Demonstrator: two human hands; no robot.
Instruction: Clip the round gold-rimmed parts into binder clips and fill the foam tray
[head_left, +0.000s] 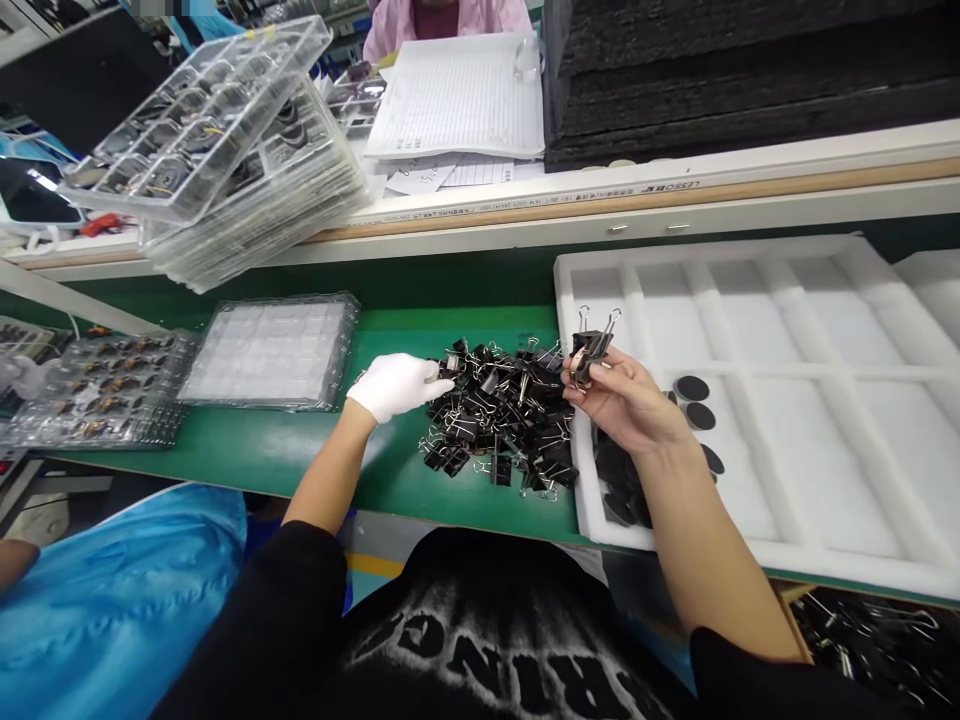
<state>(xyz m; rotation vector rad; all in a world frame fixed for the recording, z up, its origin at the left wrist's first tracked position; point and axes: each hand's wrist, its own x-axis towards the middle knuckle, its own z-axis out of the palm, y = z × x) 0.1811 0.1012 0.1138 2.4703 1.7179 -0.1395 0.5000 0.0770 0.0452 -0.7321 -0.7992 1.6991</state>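
My right hand (630, 400), bare, is raised over the right end of a heap of binder clips (499, 420). Its thumb and fingers grip black binder clips (589, 345) with wire handles pointing up; a small round piece (578, 365) shows at their jaws. At the heap's left edge, my left hand (397, 387) wears a white glove. Its fingers are drawn together against the clips, and what they pinch, if anything, is hidden.
A white foam tray (814, 368) with compartments stands at right, with black discs (691, 388) in it. Clear plastic trays (270, 350) lie at left. Above runs a shelf (487, 215) bearing stacked trays, papers and black foam. A person in blue (127, 600) sits at left.
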